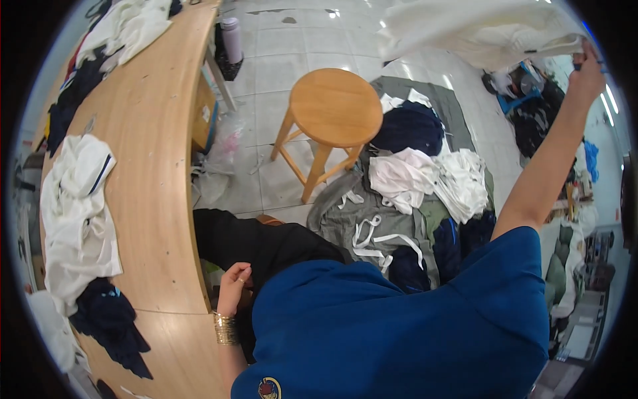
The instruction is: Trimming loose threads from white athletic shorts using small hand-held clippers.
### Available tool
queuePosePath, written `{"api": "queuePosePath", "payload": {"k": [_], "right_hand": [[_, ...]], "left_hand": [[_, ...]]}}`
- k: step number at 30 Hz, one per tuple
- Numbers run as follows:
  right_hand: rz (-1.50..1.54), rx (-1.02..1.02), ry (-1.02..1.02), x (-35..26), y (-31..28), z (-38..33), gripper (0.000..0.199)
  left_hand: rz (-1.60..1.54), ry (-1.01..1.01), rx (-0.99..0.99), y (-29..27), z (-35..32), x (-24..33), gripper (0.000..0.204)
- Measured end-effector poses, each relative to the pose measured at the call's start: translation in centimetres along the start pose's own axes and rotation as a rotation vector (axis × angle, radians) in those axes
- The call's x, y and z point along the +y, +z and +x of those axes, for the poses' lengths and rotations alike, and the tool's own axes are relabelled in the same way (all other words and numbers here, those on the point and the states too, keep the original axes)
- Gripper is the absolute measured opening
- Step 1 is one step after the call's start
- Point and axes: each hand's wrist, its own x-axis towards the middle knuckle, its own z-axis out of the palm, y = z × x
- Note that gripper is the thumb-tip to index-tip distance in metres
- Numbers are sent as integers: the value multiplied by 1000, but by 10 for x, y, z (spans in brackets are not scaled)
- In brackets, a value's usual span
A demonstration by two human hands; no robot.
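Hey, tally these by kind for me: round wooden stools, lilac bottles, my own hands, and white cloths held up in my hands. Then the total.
Round wooden stool: 1
Lilac bottle: 1
Your hands: 2, left hand and right hand
White cloth held up, in the right hand: 1
Total: 5

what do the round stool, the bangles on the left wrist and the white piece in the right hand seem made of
Round stool: probably wood, satin finish; warm tan colour, faint sheen.
Bangles: likely gold-toned metal, polished; thin bands with bright glints.
White piece: fabric, apparently light and fairly matt; it spreads in soft folds, fibre unclear.
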Motion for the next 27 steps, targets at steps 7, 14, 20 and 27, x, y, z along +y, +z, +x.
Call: {"api": "queuePosePath", "payload": {"k": [7, 14, 20, 27], "right_hand": [[-797, 240, -57, 125, -108, -71, 27], [-324, -92, 896, 250, -157, -207, 24], [58, -416, 815, 190, 19, -167, 30], [134, -1420, 632, 33, 223, -327, 41]], "left_hand": [[18, -36, -7, 3, -2, 5, 11], [1, 6, -7, 11, 0, 4, 10], [20, 29, 26, 18, -45, 24, 18], [-254, 228, 221, 11, -85, 31, 20]]}}
